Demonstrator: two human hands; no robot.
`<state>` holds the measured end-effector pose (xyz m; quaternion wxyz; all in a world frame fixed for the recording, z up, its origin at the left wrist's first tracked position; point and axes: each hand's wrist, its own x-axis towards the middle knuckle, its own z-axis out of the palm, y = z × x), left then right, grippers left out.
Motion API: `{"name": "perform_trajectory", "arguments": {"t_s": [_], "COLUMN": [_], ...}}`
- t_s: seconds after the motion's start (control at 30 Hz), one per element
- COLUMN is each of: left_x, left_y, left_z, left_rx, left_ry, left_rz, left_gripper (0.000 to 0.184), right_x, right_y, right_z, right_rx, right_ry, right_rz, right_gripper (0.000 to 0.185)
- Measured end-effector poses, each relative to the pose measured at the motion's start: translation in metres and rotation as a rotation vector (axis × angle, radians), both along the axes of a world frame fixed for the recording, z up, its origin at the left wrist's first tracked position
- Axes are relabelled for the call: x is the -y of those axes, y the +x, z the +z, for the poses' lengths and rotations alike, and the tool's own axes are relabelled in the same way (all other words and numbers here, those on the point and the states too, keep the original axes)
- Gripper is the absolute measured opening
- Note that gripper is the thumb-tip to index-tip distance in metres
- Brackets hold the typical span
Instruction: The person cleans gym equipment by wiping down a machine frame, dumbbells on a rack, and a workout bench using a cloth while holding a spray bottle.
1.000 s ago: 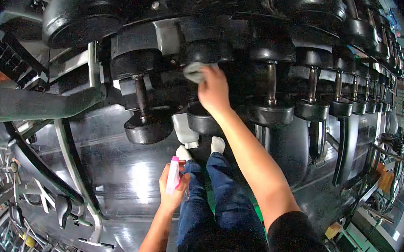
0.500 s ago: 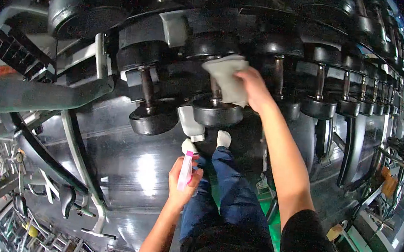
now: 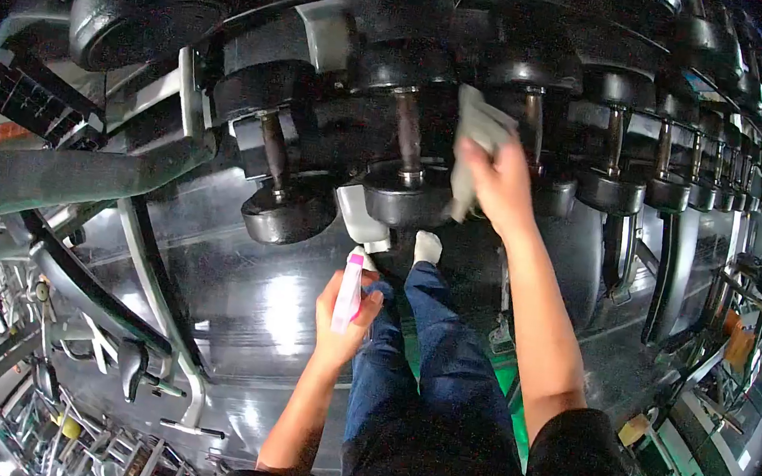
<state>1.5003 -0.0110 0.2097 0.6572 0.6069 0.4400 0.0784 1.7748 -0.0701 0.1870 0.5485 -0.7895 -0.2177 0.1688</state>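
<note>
My left hand (image 3: 341,318) is closed around a white spray bottle (image 3: 349,293) with a pink nozzle, held upright low in front of my legs. Out over the rack, my right hand (image 3: 500,181) grips a light grey cloth (image 3: 478,141), which hangs crumpled from the fingers. The cloth is between a black dumbbell (image 3: 409,133) on its left and another dumbbell (image 3: 532,128) on its right. Whether it touches either one, I cannot tell. Part of the right dumbbell is hidden behind the cloth and hand.
More dumbbells (image 3: 615,142) line the rack to the right, and one (image 3: 273,155) sits at the left. A grey rack support (image 3: 363,217) stands by my feet. Gym machine frames (image 3: 151,278) rise from the shiny dark floor (image 3: 250,317) on the left.
My right hand has moved the cloth right, off the middle dumbbell's handle, which now shows in full. My left hand with the spray bottle has shifted slightly up in view.
</note>
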Motion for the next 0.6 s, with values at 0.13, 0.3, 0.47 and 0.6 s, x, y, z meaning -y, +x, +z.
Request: {"name": "perform_trajectory", "arguments": {"t_s": [0.13,0.3,0.47,0.6], "left_x": [0.001,0.008,0.01,0.008], "left_y": [0.014,0.009,-0.003,-0.011], "left_z": [0.003,0.004,-0.004,-0.012], "left_rx": [0.021,-0.059,0.021,0.042], "left_ry": [0.039,-0.05,-0.062,0.028], "left_rz": [-0.008,-0.004,0.015,0.005], "left_gripper": [0.019,0.019,0.019,0.018], "right_x": [-0.061,-0.076,-0.06,0.002], "right_y": [0.005,-0.034,0.02,0.018], "right_z": [-0.041,-0.08,-0.033,-0.013], "right_rx": [0.361,0.473,-0.389,-0.739], "right_ry": [-0.346,-0.621,-0.56,-0.155], "right_rz": [0.311,0.788,0.79,0.181], "right_gripper": [0.025,0.02,0.046,0.043]}}
